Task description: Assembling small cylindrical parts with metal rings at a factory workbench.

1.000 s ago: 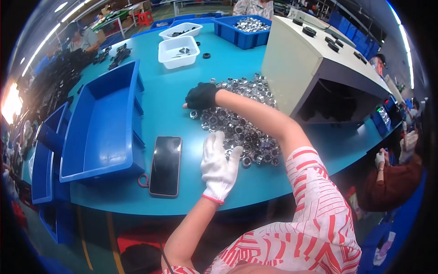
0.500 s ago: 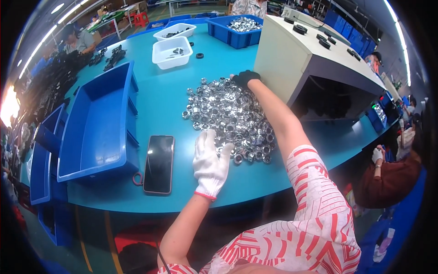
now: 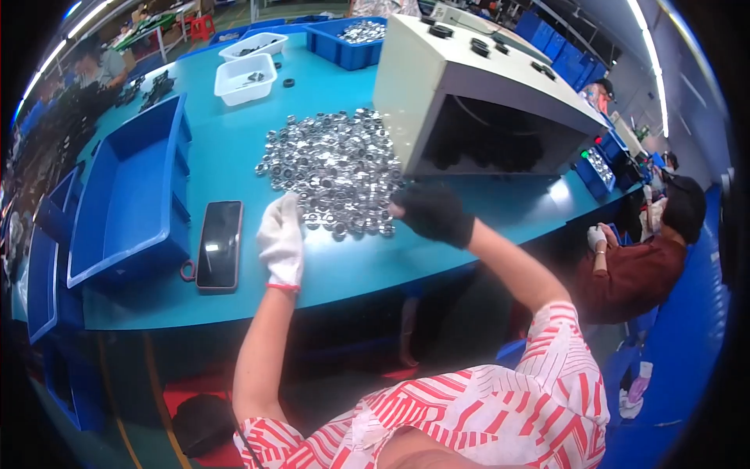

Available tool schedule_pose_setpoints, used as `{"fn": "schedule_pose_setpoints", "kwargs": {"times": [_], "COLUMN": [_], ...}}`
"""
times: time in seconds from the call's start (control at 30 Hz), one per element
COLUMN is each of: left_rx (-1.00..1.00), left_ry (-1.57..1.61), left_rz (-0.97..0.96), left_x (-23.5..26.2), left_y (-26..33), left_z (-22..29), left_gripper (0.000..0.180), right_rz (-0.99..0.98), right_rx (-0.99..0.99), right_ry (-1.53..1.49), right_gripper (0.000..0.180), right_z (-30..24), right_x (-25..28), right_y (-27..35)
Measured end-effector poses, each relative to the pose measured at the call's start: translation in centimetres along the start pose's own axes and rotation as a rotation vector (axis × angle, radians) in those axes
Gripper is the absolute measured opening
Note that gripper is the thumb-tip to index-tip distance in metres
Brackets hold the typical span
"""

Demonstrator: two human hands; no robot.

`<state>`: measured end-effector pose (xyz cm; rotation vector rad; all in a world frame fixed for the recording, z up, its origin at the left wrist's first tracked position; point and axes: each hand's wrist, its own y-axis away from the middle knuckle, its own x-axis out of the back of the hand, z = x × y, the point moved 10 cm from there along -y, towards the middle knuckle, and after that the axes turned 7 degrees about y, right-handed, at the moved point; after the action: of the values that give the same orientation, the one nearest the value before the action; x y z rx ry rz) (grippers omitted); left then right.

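Observation:
Shiny silver metal rings (image 3: 332,172) lie in a wide loose pile on the blue-green table (image 3: 156,305). My left hand (image 3: 281,242), in a white knitted glove with a red cuff, rests against the pile's near left edge. Its fingers look loosely cupped, and nothing shows in them. At the pile's near right edge is my right hand (image 3: 437,215), in a black glove with a bare fingertip showing. That hand is smeared by motion, so I cannot make out its fingers or anything between them.
A phone (image 3: 219,246) lies left of my left hand, beside a deep blue bin (image 3: 176,227). Two white trays (image 3: 246,94) stand farther back, near a blue crate (image 3: 332,55) of silver parts. A beige cabinet (image 3: 402,86) borders the pile's right. Another person (image 3: 625,273) sits at right.
My right hand has come back from the pile's far right edge to its near right edge. My left hand's thumb no longer stands out. The whole view has shifted, moving the scene leftward.

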<state>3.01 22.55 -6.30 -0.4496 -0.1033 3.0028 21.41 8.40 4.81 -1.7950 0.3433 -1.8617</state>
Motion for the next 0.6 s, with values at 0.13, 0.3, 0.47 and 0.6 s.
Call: {"fn": "schedule_pose_setpoints", "kwargs": {"times": [0.13, 0.3, 0.47, 0.6], "left_rx": [0.029, 0.01, 0.025, 0.017], "left_ry": [-0.068, -0.23, -0.334, -0.375], "left_rz": [-0.056, -0.129, -0.235, -0.213], "left_x": [-0.3, -0.1, -1.2, -0.6], "left_y": [1.0, 0.8, 1.8, 2.2], "left_z": [0.8, 0.6, 0.9, 1.0], "left_gripper": [0.034, 0.042, 0.043, 0.043], "right_rz": [0.001, -0.002, 0.074, -0.245], "right_rx": [-0.217, -0.592, -0.606, -0.582], "right_ry": [-0.019, -0.044, -0.224, -0.234], "right_gripper": [0.024, 0.028, 0.026, 0.032], "right_z": [5.6, 11.2, 13.2, 13.8], "right_x": [-0.2, -2.1, -2.6, -6.4], "right_y": [9.7, 14.9, 14.2, 9.7]}}
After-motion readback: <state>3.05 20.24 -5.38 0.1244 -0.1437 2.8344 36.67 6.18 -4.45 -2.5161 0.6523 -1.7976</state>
